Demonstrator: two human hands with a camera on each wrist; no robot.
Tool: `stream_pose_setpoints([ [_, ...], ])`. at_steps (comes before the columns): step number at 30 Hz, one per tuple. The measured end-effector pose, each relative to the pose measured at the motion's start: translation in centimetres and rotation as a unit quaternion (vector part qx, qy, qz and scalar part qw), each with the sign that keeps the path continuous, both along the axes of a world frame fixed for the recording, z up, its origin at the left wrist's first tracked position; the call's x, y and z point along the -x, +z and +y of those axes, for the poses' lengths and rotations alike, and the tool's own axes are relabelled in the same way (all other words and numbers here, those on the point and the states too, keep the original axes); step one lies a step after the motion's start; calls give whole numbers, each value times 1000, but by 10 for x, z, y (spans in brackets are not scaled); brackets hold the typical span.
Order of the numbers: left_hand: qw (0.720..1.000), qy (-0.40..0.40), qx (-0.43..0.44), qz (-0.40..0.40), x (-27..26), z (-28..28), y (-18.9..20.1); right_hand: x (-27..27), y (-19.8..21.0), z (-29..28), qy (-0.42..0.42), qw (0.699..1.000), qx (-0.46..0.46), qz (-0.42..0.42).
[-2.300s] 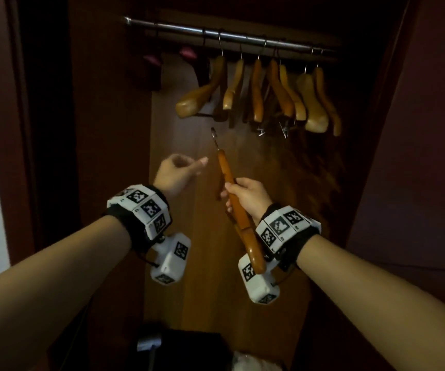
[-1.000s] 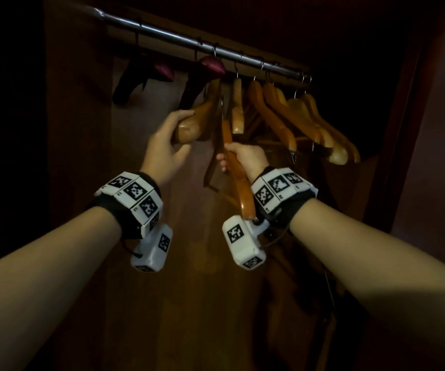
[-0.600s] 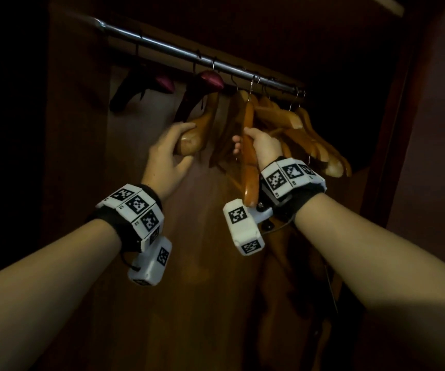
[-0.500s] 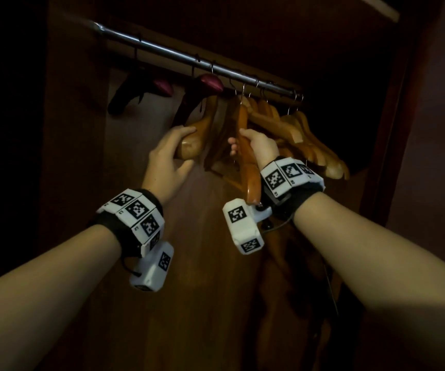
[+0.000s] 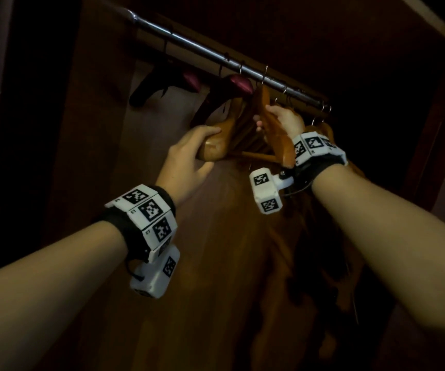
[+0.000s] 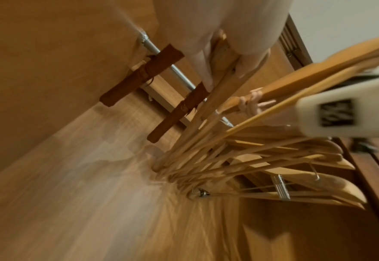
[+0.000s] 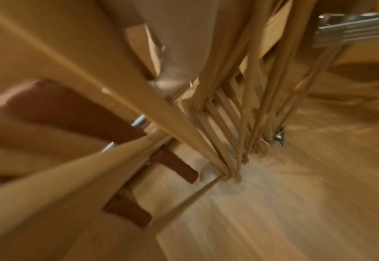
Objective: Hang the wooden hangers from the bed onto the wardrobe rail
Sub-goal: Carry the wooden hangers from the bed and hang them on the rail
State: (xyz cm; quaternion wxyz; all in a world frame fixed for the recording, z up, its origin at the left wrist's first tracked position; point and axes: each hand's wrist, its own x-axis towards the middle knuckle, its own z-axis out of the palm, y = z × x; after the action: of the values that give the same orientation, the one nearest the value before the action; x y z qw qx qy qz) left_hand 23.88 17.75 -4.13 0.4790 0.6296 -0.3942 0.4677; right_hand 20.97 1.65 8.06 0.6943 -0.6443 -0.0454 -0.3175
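Observation:
The metal wardrobe rail runs across the top of the head view. My right hand grips a wooden hanger by its shoulder, just under the rail. Its wire hook reaches the rail; I cannot tell if it sits on it. My left hand holds the low end of a hanging wooden hanger, just left of the held one. In the left wrist view my left fingers lie on that hanger, and the right hand's fingers curl round the other hanger.
Several more wooden hangers hang bunched on the right part of the rail, some with metal clips. Two dark padded hangers hang to the left. Brown wardrobe walls close in on both sides.
My right hand has lifted the hanger from chest height up to the rail. My left hand has taken hold of the end of the leftmost hanging wooden hanger and keeps it.

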Motion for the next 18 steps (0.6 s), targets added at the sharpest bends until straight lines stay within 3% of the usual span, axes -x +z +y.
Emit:
stream_pose_setpoints([
  [18, 999, 3, 12, 43, 6, -11, -5, -31, 34, -44, 81, 993, 74, 34],
])
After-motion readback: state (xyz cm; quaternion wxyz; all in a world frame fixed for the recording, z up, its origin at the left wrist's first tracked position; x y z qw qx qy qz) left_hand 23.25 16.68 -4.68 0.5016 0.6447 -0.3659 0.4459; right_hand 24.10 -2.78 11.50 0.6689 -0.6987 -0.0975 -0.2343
